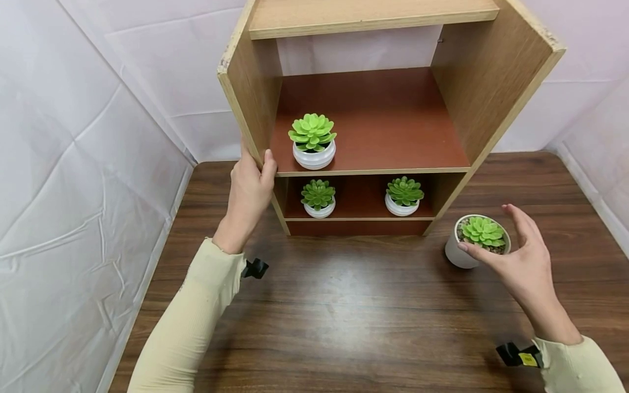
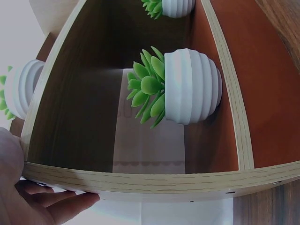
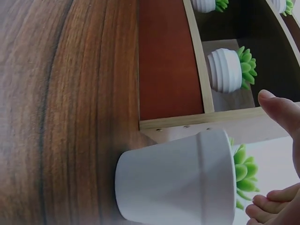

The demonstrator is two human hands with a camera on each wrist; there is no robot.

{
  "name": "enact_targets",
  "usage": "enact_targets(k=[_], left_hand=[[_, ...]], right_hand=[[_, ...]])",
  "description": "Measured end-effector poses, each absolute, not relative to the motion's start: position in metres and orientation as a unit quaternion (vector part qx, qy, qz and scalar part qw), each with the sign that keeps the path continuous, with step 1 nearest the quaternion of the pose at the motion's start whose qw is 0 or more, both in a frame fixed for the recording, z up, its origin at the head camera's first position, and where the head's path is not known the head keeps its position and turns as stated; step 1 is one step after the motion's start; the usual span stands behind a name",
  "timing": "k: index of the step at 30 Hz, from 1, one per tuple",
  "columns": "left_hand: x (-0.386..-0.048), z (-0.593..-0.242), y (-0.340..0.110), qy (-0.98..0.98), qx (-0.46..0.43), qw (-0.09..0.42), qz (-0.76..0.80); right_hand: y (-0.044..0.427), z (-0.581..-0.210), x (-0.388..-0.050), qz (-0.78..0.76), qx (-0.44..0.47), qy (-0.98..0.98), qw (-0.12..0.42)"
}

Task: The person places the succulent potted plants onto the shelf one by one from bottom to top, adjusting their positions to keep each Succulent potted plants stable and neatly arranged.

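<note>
My left hand (image 1: pixel 249 183) grips the left side panel of a wooden shelf unit (image 1: pixel 371 170), thumb on the front edge and fingers around the outer face. To the right of the unit, a potted succulent (image 1: pixel 484 232) in a tall grey-white pot (image 3: pixel 176 180) stands on the table. My right hand (image 1: pixel 528 259) is spread around the top of this pot, thumb and fingers wide apart. In the right wrist view the thumb (image 3: pixel 281 110) is clear of the pot; whether the other fingertips touch the plant cannot be told.
One succulent in a ribbed white pot (image 1: pixel 314 158) sits on the middle shelf at left. Below it, the low compartment holds a left succulent (image 1: pixel 318 196) and a right succulent (image 1: pixel 404 194). White cloth (image 1: pixel 83 164) surrounds the brown table (image 1: pixel 344 316).
</note>
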State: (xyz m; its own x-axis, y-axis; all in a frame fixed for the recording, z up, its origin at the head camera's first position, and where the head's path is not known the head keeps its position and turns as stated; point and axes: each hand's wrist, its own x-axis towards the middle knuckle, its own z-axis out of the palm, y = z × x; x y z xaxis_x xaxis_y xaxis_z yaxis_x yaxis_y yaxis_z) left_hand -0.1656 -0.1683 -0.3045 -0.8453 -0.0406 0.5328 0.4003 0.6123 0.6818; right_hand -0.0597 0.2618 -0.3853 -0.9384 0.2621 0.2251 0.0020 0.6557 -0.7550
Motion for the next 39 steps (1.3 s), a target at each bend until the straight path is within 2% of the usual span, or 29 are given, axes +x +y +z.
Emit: enact_targets(k=[13, 25, 31, 39], left_hand=[[-0.166, -0.304, -0.168, -0.862, -0.1, 0.25, -0.429], [-0.166, -0.305, -0.168, -0.86, -0.102, 0.265, -0.423], [-0.167, -0.305, -0.168, -0.862, -0.104, 0.259, -0.424], [-0.166, -0.305, -0.168, -0.862, -0.097, 0.262, -0.423]], right_hand=[[0.266, -0.403, -0.058, 0.412, -0.089, -0.897, 0.134], [0.27, -0.419, -0.058, 0.436, -0.102, -0.884, 0.132], [0.273, -0.425, -0.058, 0.441, -0.124, -0.883, 0.102], [0.273, -0.431, -0.057, 0.46, -0.136, -0.872, 0.093]])
